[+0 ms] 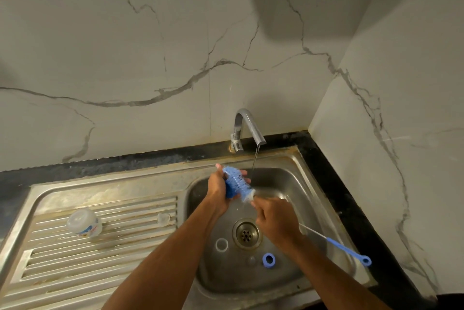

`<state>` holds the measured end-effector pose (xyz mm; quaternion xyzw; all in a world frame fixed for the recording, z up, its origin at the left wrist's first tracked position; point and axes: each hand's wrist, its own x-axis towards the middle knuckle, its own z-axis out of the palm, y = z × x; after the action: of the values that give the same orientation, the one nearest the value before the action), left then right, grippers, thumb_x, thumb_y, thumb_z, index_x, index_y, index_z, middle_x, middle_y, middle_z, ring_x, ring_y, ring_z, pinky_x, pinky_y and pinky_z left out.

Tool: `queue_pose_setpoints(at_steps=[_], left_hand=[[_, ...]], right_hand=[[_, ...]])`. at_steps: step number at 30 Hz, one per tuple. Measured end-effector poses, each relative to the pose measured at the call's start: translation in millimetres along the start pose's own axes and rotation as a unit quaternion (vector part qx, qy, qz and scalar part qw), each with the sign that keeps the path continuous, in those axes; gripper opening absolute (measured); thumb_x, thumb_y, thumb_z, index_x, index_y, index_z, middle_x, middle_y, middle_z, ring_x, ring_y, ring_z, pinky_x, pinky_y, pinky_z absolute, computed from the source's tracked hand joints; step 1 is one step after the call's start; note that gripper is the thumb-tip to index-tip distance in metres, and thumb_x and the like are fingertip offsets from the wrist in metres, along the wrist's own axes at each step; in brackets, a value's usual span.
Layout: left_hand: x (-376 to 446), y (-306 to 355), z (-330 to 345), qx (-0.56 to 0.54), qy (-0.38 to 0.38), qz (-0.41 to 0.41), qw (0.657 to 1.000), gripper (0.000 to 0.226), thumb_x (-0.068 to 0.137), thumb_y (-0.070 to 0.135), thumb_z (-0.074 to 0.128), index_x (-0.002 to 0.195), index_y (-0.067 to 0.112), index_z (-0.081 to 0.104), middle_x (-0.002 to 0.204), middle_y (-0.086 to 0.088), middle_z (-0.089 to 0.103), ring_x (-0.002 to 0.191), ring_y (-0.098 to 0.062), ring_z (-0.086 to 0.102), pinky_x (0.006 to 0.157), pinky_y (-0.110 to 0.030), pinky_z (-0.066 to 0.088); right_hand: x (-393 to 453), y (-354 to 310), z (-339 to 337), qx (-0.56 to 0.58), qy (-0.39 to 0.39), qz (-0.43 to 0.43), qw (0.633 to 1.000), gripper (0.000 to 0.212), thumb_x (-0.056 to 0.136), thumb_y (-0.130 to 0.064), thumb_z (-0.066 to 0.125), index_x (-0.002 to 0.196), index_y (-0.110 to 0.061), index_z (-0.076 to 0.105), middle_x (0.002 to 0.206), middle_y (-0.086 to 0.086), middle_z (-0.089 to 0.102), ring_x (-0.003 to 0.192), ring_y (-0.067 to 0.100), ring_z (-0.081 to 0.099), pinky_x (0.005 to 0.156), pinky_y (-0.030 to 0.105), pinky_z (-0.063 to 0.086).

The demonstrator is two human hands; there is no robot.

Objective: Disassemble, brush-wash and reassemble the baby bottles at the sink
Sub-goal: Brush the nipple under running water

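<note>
Mid brush-wash, with disassembly seemingly done: bottle (84,223) lying capless on the drainboard (100,259), a small clear piece, perhaps the nipple (163,218), near it by the basin edge. Down in the sink (313,209), beside the drain (246,233), a clear ring (221,245) and a blue ring (268,258), apart from each other.

Holding the brush (237,184) over the basin, just left of the thin stream from the tap (248,129). Left hand (221,184) curled round the blue bristle head, with something darker blue pressed in the palm beneath it; too hidden to name, possibly a cap under scrubbing. Right hand (273,221) clamped on the wire stem just below the bristles, blue handle (351,252) sticking out to the right past the wrist.

Judged from this: either rinsing the bristles or scrubbing a small part, with the bottle and both rings yet to be reassembled.

Next, probably: shifting the bristles a little right into the stream, or twisting the stem with the right hand while keeping the left closed. After that, fetching a ring from the basin floor, which calls for freeing one hand and keeping small parts away from the drain.
</note>
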<state>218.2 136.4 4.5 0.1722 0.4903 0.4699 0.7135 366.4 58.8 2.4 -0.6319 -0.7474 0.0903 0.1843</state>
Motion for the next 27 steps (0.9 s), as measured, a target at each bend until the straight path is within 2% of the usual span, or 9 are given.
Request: queue_pose_setpoints(at_steps=[3, 6, 8, 13, 17, 20, 23, 25, 27], left_hand=[[4, -2, 1, 0.006, 0.002, 0.018, 1.000, 0.064, 0.106, 0.054, 0.027, 0.116, 0.001, 0.061, 0.111, -0.022, 0.071, 0.101, -0.035, 0.069, 0.097, -0.051, 0.055], [7, -4, 2, 0.047, 0.010, 0.029, 0.998, 0.060, 0.106, 0.055, 0.031, 0.108, 0.004, 0.062, 0.112, -0.022, 0.069, 0.103, -0.034, 0.069, 0.094, -0.050, 0.056], [8, -5, -1, 0.037, -0.011, 0.014, 0.999, 0.049, 0.106, 0.048, 0.038, 0.114, 0.006, 0.061, 0.116, -0.022, 0.070, 0.107, -0.034, 0.070, 0.098, -0.054, 0.054], [4, 8, -18, 0.028, -0.150, -0.036, 0.988, 0.033, 0.102, 0.015, 0.048, 0.132, 0.004, 0.058, 0.129, -0.021, 0.065, 0.122, -0.038, 0.060, 0.109, -0.055, 0.044], [17, 7, -20, 0.080, -0.098, -0.016, 0.992, 0.042, 0.090, -0.002, 0.062, 0.131, 0.004, 0.058, 0.130, -0.018, 0.063, 0.120, -0.032, 0.062, 0.103, -0.047, 0.052], [23, 0, -24, 0.146, -0.060, 0.007, 0.987, 0.056, 0.077, -0.002, 0.077, 0.130, 0.003, 0.058, 0.130, -0.019, 0.063, 0.112, -0.028, 0.068, 0.092, -0.039, 0.059], [19, -3, -20, 0.257, -0.072, 0.070, 0.961, 0.040, 0.084, -0.007, 0.071, 0.122, 0.005, 0.066, 0.117, -0.011, 0.072, 0.108, -0.021, 0.071, 0.095, -0.040, 0.058], [17, -5, -18, 0.310, -0.075, 0.101, 0.942, 0.042, 0.083, -0.008, 0.071, 0.122, 0.008, 0.068, 0.115, -0.005, 0.074, 0.106, -0.016, 0.071, 0.094, -0.038, 0.058], [19, -8, -18, 0.359, -0.063, 0.128, 0.922, 0.042, 0.083, -0.006, 0.073, 0.121, 0.010, 0.068, 0.115, -0.004, 0.073, 0.106, -0.014, 0.070, 0.094, -0.036, 0.058]], right_hand=[[-1, 1, 1, -0.009, 0.008, -0.003, 1.000, 0.010, 0.087, -0.015, 0.066, 0.080, -0.022, 0.065, 0.057, -0.012, 0.052, 0.048, 0.002, 0.043, 0.050, 0.007, 0.021], [1, 10, 4, -0.017, -0.009, 0.016, 1.000, 0.006, 0.091, -0.023, 0.064, 0.086, -0.026, 0.064, 0.067, -0.009, 0.063, 0.057, 0.004, 0.057, 0.054, 0.014, 0.047], [3, 13, 4, -0.024, -0.017, 0.037, 0.999, 0.009, 0.093, -0.025, 0.062, 0.085, -0.028, 0.061, 0.070, -0.009, 0.063, 0.063, 0.004, 0.061, 0.060, 0.022, 0.055], [7, 14, -3, 0.045, 0.010, 0.099, 0.994, 0.028, 0.098, -0.028, 0.056, 0.070, -0.030, 0.053, 0.058, -0.011, 0.051, 0.054, 0.004, 0.053, 0.050, 0.016, 0.039], [8, 24, -4, 0.116, 0.040, 0.147, 0.981, 0.031, 0.098, -0.030, 0.057, 0.067, -0.026, 0.059, 0.054, -0.011, 0.051, 0.053, 0.003, 0.054, 0.046, 0.018, 0.036], [6, 16, -4, 0.101, 0.042, 0.108, 0.988, 0.030, 0.099, -0.031, 0.056, 0.068, -0.028, 0.057, 0.055, -0.010, 0.052, 0.053, 0.006, 0.053, 0.048, 0.017, 0.038], [7, 9, -5, 0.032, 0.011, 0.076, 0.997, 0.026, 0.098, -0.029, 0.055, 0.073, -0.030, 0.055, 0.062, -0.009, 0.056, 0.057, 0.005, 0.055, 0.051, 0.016, 0.042], [9, 10, -7, 0.004, 0.004, 0.100, 0.995, 0.026, 0.096, -0.027, 0.055, 0.071, -0.028, 0.053, 0.062, -0.008, 0.054, 0.056, 0.003, 0.052, 0.049, 0.014, 0.033], [8, 10, -7, -0.023, -0.004, 0.078, 0.997, 0.020, 0.095, -0.027, 0.058, 0.075, -0.030, 0.056, 0.067, -0.009, 0.059, 0.059, 0.003, 0.055, 0.052, 0.012, 0.036]])
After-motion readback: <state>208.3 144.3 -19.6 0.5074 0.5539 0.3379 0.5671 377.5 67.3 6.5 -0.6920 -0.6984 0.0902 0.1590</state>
